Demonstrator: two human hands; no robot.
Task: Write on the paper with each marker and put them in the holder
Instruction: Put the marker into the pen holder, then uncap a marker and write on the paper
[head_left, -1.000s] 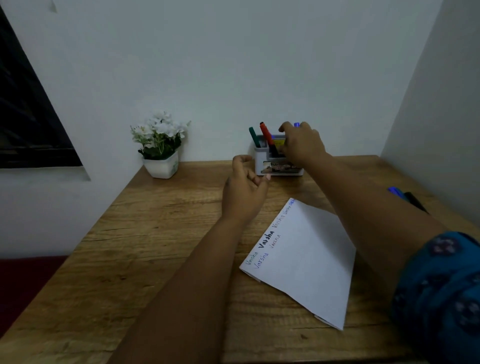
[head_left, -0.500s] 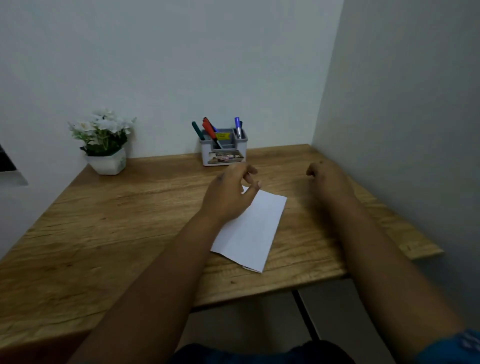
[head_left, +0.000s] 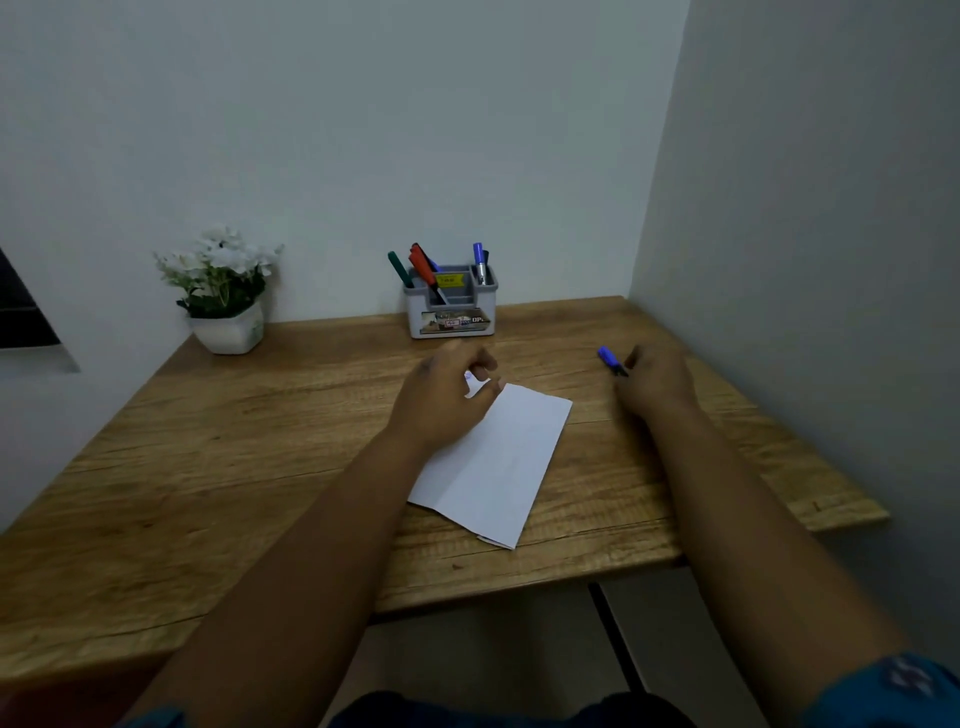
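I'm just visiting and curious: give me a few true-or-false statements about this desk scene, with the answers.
1. The right hand holds a blue marker. True.
2. The holder is empty. False: several markers stand in it, among them a red one and a green one.
3. The left hand rests on the paper. True.
4. The flower pot stands to the right of the holder. False: it stands to its left, by the wall.
5. The paper lies on the floor. False: it lies on the wooden table.
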